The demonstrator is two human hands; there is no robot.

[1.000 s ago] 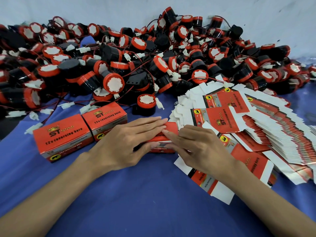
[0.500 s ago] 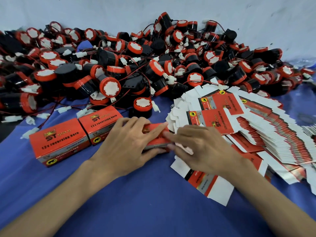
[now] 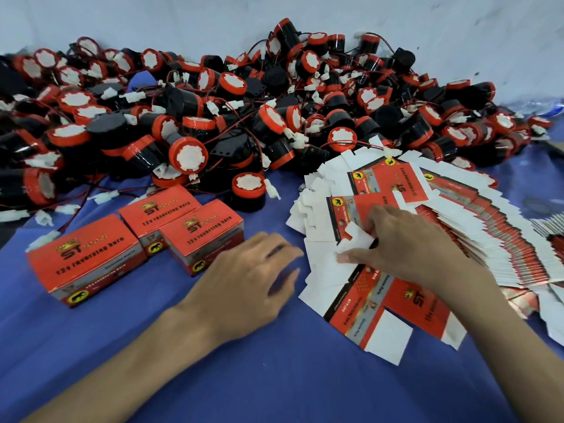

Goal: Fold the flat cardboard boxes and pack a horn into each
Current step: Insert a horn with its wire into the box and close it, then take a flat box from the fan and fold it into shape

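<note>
Blue cloth (image 3: 274, 377) covers the whole work surface up to a white wall (image 3: 427, 32), and the near half lies bare between the forearms. Across the back sprawls a heap of black-and-red horns (image 3: 244, 117) with white plugs and thin wires. A fanned stack of flat boxes (image 3: 494, 239) fills the right side up to the frame edge. At left, three folded boxes (image 3: 88, 264) sit touching in a slanted row, red with "ST" printing. The nearest the hands (image 3: 204, 233) was under both hands half a second ago and now stands free. The left hand (image 3: 250, 285), blurred, hovers with fingers loose, holding nothing. The right hand (image 3: 406, 245) has shifted onto the stack and pinches a white flap (image 3: 352, 244).
</note>
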